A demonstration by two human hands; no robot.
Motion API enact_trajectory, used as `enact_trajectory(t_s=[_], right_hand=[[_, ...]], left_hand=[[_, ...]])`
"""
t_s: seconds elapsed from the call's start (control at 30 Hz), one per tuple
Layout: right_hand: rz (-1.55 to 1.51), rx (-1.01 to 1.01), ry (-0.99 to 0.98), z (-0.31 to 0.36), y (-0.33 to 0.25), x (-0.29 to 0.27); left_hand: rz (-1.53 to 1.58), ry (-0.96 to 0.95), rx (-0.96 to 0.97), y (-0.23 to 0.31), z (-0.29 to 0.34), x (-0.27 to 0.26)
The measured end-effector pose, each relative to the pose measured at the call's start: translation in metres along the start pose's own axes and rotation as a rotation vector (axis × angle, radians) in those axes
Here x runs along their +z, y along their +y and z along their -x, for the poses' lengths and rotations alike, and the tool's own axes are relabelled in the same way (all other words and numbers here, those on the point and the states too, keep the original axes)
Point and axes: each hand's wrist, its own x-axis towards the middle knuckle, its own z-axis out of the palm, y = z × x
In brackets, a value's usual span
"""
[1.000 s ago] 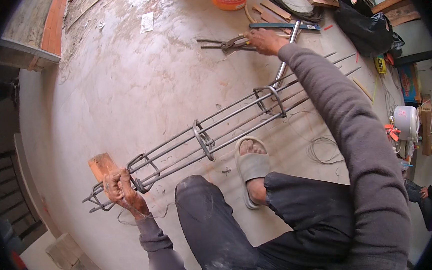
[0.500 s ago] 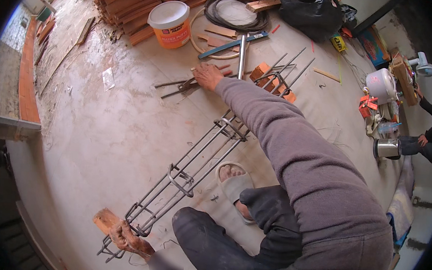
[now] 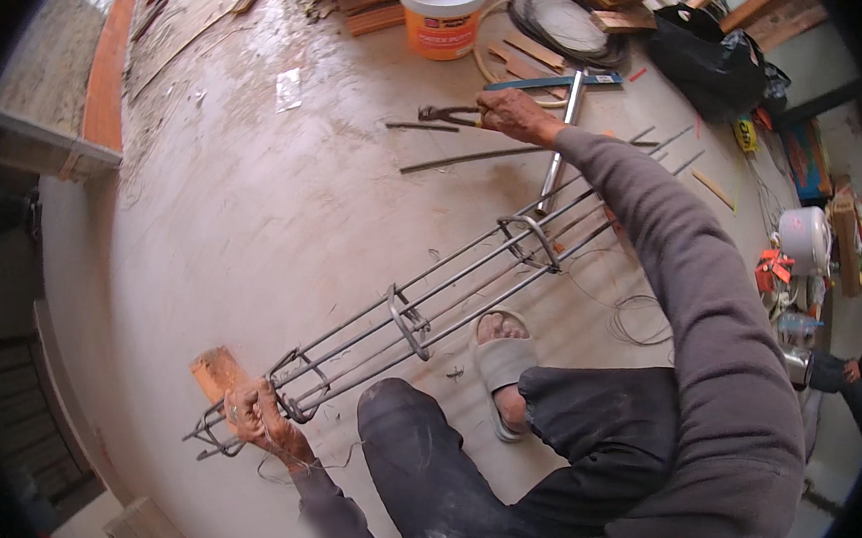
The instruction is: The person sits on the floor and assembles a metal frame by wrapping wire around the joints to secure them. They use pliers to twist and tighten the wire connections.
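Observation:
A long rebar cage [image 3: 407, 322] of thin steel bars and square stirrups lies slantwise on the floor. At its near-left end my left hand [image 3: 266, 419] is closed, pinching thin wire [image 3: 346, 460], whose strand loops beside the wrist. What lies within those fingers is mostly hidden. A brick [image 3: 214, 372] sits under that end of the cage. Out beyond the cage, my right hand [image 3: 524, 116] grips a pair of pincers [image 3: 440, 115] by the handles, jaws pointing left. Loose steel rods [image 3: 474, 158] lie below it, next to a shiny metal tube [image 3: 562, 143].
Toward the back are a white-and-orange bucket [image 3: 441, 32], coiled black wire [image 3: 607, 41], a blue level-like bar [image 3: 554, 81] and a black bag [image 3: 705, 63]. A loose wire coil [image 3: 642, 321] rests right of my sandalled foot [image 3: 503, 359]. Another person [image 3: 848, 383] sits at far right.
My right hand has picked the pincers up off the rods on the floor. The view has swung left and down. My left hand stays at the cage's near end.

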Motion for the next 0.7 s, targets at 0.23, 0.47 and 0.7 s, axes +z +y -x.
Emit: enact_trajectory(t_s=[0.23,0.47,0.7], right_hand=[[-0.674,-0.051,0.128,-0.003,-0.119,-0.112],[-1.464,0.06,0.321,0.016,-0.209,-0.193],[-1.902,0.41,-0.258,0.049,-0.227,-0.18]], left_hand=[[0.039,0.008,-0.08,0.012,-0.004,-0.002],[-0.042,0.071,0.1,-0.002,-0.006,-0.003],[-0.087,0.062,0.087,-0.014,-0.006,0.003]])
